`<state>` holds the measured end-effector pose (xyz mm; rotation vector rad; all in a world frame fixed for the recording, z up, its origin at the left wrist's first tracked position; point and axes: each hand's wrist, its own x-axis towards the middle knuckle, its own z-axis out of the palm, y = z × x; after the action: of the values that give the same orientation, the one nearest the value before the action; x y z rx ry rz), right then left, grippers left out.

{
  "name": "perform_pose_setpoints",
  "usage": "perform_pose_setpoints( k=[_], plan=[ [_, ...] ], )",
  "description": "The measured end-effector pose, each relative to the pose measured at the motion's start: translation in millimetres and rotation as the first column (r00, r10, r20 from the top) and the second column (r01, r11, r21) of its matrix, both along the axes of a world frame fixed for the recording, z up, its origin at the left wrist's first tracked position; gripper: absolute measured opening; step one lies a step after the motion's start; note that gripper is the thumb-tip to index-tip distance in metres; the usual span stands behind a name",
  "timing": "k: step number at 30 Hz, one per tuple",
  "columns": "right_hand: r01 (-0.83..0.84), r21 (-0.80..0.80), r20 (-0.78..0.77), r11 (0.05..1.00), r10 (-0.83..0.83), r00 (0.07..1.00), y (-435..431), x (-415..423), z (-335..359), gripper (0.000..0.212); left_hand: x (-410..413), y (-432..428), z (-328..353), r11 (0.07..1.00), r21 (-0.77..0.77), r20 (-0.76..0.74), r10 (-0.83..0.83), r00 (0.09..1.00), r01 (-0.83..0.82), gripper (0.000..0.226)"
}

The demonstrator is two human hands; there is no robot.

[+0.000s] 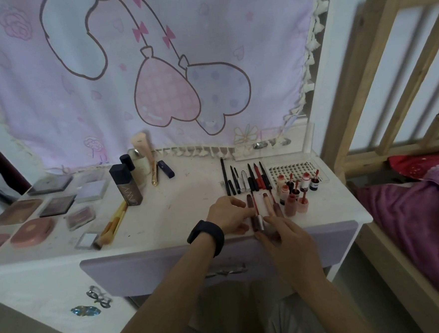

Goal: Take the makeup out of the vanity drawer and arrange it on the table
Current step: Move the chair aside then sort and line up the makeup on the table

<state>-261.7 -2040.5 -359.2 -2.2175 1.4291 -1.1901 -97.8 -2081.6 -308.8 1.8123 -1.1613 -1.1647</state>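
On the white vanity top (184, 194), near its front edge, my left hand (227, 215) and my right hand (283, 237) meet at a dark red lip gloss tube (258, 222) with a silver collar. The left fingers curl round its side, and the right thumb and forefinger pinch its near end. Just behind lie two more lip glosses (267, 202). Farther back are a row of dark and red pencils (240, 180) and a cluster of small lip tint bottles (298, 189). The lilac drawer front (155, 267) below the hands looks closed.
Several palettes and compacts (27, 213) cover the left of the table. Also there are a black foundation bottle (126, 186), yellow brushes (113, 223) and a small square compact (87, 240). A lash tray (294, 170) sits at the back right. A wooden bed rail (389, 89) and a purple blanket (411, 218) border the right side.
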Motion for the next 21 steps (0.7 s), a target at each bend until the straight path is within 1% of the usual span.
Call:
perform_pose_setpoints(
  k=[4, 6, 7, 8, 11, 13, 15, 17, 19, 21],
  plan=[
    [0.019, 0.043, -0.038, 0.999, -0.018, 0.999, 0.7, -0.6, 1.3, 0.031, 8.2, 7.2, -0.3, 1.000, -0.025, 0.044, -0.016, 0.999, 0.017, 0.029],
    [0.036, 0.061, -0.047, 0.997, -0.033, 0.998, 2.2, -0.6, 2.7, 0.035, 12.4, 11.8, -1.3, 0.998, -0.051, 0.078, -0.023, 0.997, 0.027, 0.027],
    [0.045, 0.062, -0.051, 0.997, -0.042, 0.998, 3.6, -1.1, 3.4, 0.037, 14.7, 15.0, -1.8, 0.996, -0.073, 0.134, -0.033, 0.990, 0.043, 0.024],
    [0.049, 0.052, -0.054, 0.997, -0.046, 0.997, 5.4, -2.1, 3.8, 0.039, 16.8, 18.6, -2.6, 0.993, -0.098, 0.221, -0.046, 0.974, 0.069, 0.023],
    [0.041, -0.053, -0.071, 0.998, -0.045, 0.996, 11.3, -4.1, 4.3, 0.039, 26.3, 32.4, -8.0, 0.972, -0.191, 0.490, -0.026, 0.871, 0.136, 0.024],
    [0.029, -0.113, -0.087, 0.993, -0.039, 0.995, 14.3, -1.1, 8.0, 0.037, 38.7, 43.4, -12.7, 0.960, -0.239, 0.617, 0.032, 0.786, 0.148, 0.026],
    [-0.020, -0.162, -0.114, 0.987, 0.001, 0.993, 14.7, 8.6, 13.1, 0.033, 57.3, 53.7, -17.4, 0.960, -0.234, 0.716, 0.065, 0.695, 0.151, 0.031],
    [-0.092, -0.206, -0.165, 0.974, 0.058, 0.985, 13.5, 23.5, 19.6, 0.027, 77.6, 61.2, -21.8, 0.969, -0.202, 0.774, 0.068, 0.630, 0.144, 0.036],
    [-0.156, -0.235, -0.227, 0.959, 0.102, 0.969, 9.5, 42.0, 24.7, 0.025, 96.2, 66.2, -24.8, 0.979, -0.168, 0.782, 0.063, 0.620, 0.112, 0.042],
    [-0.198, -0.210, -0.274, 0.957, 0.137, 0.952, 1.3, 60.8, 27.2, 0.026, 108.6, 67.3, -27.0, 0.987, -0.123, 0.780, 0.034, 0.625, 0.100, 0.046]
  ],
)
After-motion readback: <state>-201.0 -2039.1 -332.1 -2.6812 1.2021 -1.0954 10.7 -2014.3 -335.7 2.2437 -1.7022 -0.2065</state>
